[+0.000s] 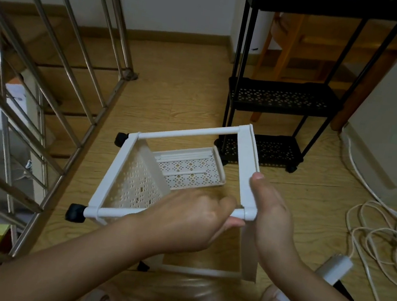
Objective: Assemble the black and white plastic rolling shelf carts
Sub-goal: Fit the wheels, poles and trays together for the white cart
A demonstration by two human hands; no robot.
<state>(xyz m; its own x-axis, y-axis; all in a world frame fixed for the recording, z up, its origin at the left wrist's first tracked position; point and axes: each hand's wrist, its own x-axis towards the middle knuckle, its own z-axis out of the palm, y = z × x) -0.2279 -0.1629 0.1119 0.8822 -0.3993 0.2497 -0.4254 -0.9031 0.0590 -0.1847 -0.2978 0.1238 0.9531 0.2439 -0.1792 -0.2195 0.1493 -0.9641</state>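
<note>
Between both hands' fingers [221, 202]: white cart [139, 180] near pole.

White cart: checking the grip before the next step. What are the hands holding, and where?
Both hands, left hand and right hand, grip the white cart at its near pole and corner joint.

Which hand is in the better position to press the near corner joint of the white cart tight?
Probably the right hand. Its palm lies against the corner joint and its thumb rests on the end panel. The left hand grips the near tube, so it can brace.
</note>
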